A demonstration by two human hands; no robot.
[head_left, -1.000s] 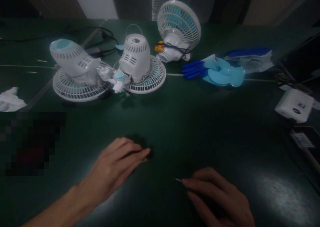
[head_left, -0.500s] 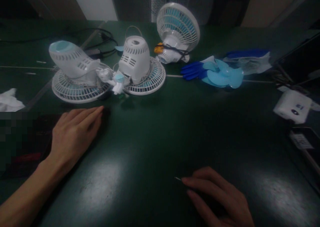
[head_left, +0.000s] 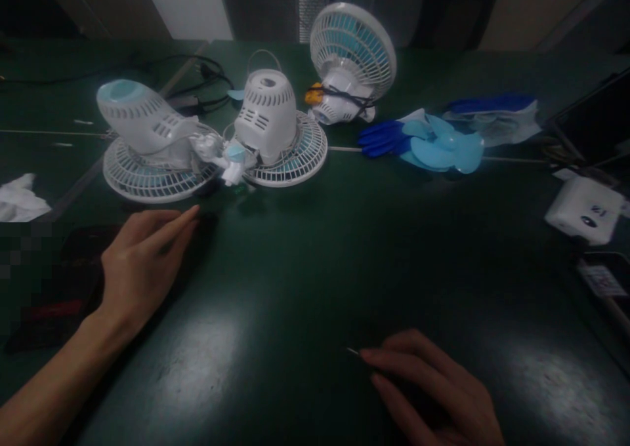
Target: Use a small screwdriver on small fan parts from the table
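My left hand (head_left: pixel 140 262) is at the left, just in front of the nearest fan. Its index finger reaches forward with the thumb close below, the other fingers curled; whatever lies between them is hidden. At the lower right, my right hand (head_left: pixel 433 387) bends its fingers low over the table, and a thin, light metal piece (head_left: pixel 353 351) sticks out at its fingertips. Two white fans lie face down beyond my left hand: one with a blue-topped base (head_left: pixel 147 115), the other with a round slotted base (head_left: pixel 268 115). A third fan (head_left: pixel 352 46) leans upright behind them.
Light-blue fan blades (head_left: pixel 443 147) lie beside a dark-blue glove (head_left: pixel 381 138) at the back. A white box-shaped device (head_left: pixel 585 210) and a dark phone-like object (head_left: pixel 605 282) sit at the right. Crumpled white material (head_left: pixel 22 200) lies at the left edge of the green table (head_left: pixel 295 269).
My left hand has drawn back slightly and its fingers have curled more, the index now standing out. My right hand keeps its pose with the thin metal piece. The view has shifted a little.
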